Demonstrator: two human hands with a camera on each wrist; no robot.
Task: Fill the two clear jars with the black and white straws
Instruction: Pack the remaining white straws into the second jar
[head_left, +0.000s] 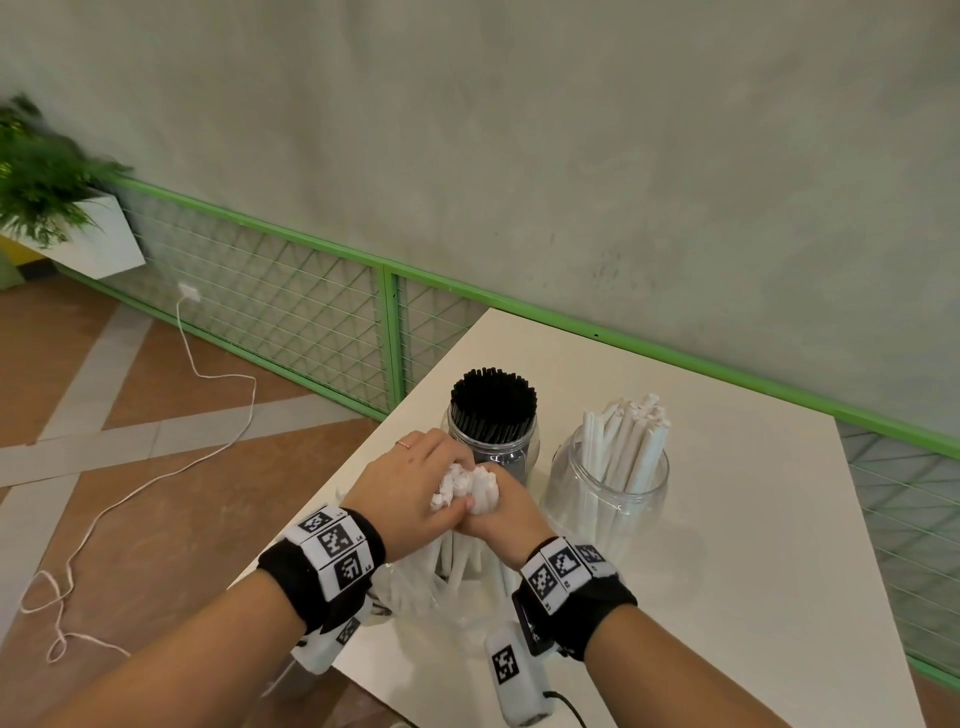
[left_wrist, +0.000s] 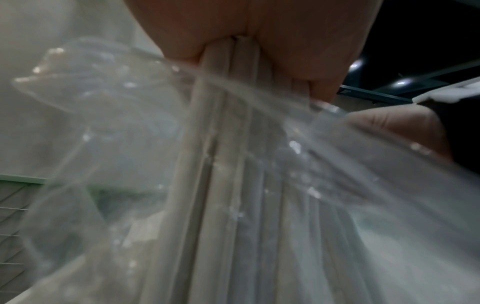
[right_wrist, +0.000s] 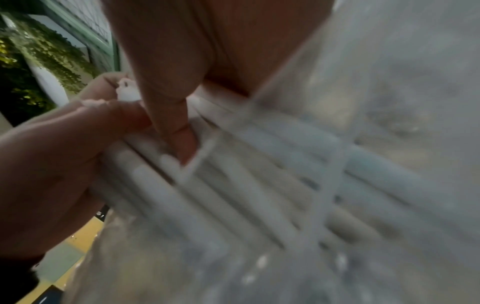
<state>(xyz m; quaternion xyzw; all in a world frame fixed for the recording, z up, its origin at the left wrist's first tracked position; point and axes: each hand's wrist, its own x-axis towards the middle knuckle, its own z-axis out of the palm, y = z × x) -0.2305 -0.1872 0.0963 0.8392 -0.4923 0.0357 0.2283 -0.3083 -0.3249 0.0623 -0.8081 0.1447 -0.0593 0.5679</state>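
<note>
Both hands meet over the near part of the table (head_left: 727, 545), each grip curled tight round one bundle of white straws (head_left: 467, 486). The left hand (head_left: 410, 491) wraps the bundle's top from the left and the right hand (head_left: 501, 512) clasps it from the right, thumbs and fingers touching each other. The bundle stands roughly upright, its lower ends inside a clear bag (head_left: 415, 587) that lies crumpled near the table's near edge. From the left wrist, the straws (left_wrist: 223, 164) run down out of the left hand (left_wrist: 207, 26) through the blurred film of the bag (left_wrist: 91, 123). From the right wrist, the right hand (right_wrist: 182, 72) presses a finger across the straws (right_wrist: 207, 185) while the left hand (right_wrist: 64, 164) pinches them beside it, the bag (right_wrist: 389, 102) draped over them.

Just beyond the hands, toward the table's middle, stand two clear jars. The right jar (head_left: 605, 499) is loosely filled with white straws (head_left: 628, 431) leaning outward. The left jar (head_left: 491, 441), partly hidden behind the left hand, is packed with black straws (head_left: 493, 400) standing upright.

Beyond the table's far edge runs a green mesh fence (head_left: 291, 306) along a wall, with a white cable (head_left: 197, 364) on the floor and a plant (head_left: 41, 176) at far left.
</note>
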